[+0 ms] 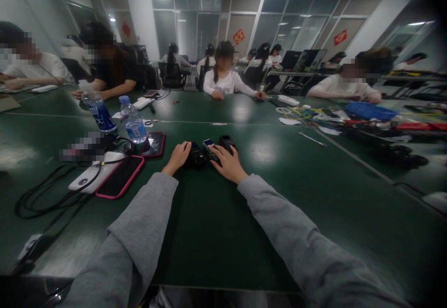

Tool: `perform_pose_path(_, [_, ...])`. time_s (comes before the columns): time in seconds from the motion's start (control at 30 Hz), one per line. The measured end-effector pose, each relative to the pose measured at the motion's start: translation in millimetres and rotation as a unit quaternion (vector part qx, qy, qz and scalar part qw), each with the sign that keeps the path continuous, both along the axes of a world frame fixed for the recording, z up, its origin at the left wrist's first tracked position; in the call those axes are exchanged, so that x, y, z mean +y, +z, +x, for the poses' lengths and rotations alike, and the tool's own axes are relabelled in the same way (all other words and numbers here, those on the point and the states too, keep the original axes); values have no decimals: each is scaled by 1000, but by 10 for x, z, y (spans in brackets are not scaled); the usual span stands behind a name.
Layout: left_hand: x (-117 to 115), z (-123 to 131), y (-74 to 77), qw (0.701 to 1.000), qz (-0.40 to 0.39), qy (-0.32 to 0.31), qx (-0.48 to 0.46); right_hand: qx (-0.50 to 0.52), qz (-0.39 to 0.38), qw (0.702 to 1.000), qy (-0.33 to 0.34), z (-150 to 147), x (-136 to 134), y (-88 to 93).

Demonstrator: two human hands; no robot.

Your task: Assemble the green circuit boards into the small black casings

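Note:
My left hand point(179, 156) is closed against the left side of a black handheld device with keys point(197, 154) lying on the green table. Its fingers are pressed together at the device's edge. Just to the right, my right hand point(228, 163) has its fingers over a small circuit board with a screen point(209, 144), which lies tilted beside the device. Behind these fingers is a black casing point(226, 139), close to a fingertip; whether they touch I cannot tell. The undersides of all three pieces are hidden.
To the left lie a phone with a pink edge point(120, 177), a second phone point(153, 144), a white power bank point(94, 174) and black cables. Two bottles stand behind them, one a water bottle point(133, 124). A wrench point(312, 139), tangled wires and a blue tray point(372, 111) lie right. Several people sit around.

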State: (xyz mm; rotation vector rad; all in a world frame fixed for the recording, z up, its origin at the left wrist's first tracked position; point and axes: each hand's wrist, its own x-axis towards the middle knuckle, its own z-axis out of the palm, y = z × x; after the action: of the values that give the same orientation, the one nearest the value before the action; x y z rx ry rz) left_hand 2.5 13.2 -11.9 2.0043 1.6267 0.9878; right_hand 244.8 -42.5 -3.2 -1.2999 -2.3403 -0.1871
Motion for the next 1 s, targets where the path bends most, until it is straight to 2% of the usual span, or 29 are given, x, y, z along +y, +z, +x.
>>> perform_pose_path(0.27, [24, 4, -9, 1000, -3, 9, 12, 20, 20, 999, -42, 19, 16, -5])
perform_pose_path(0.5, [-8, -1, 17, 1000, 1, -1, 7, 48, 49, 990, -120, 83, 72, -81])
perform_pose_path(0.63, [-2, -5, 12, 1000, -4, 0, 3, 90, 72, 983, -144, 64, 31, -6])
perform_pose_path(0.7, [8, -6, 8, 1000, -17, 2, -5, 141, 70, 978, -138, -27, -39, 58])
perform_pose_path(0.8, [18, 0, 11, 1000, -20, -2, -11, 193, 32, 977, -83, -287, -178, 117])
perform_pose_path(0.9, [-2, 18, 42, 1000, -9, -15, -7, 146, -19, 989, -19, -569, -282, 105])
perform_pose_path(1.0, [-60, 39, 99, 999, -16, -11, -38, 91, -71, 993, 7, -706, -307, 70])
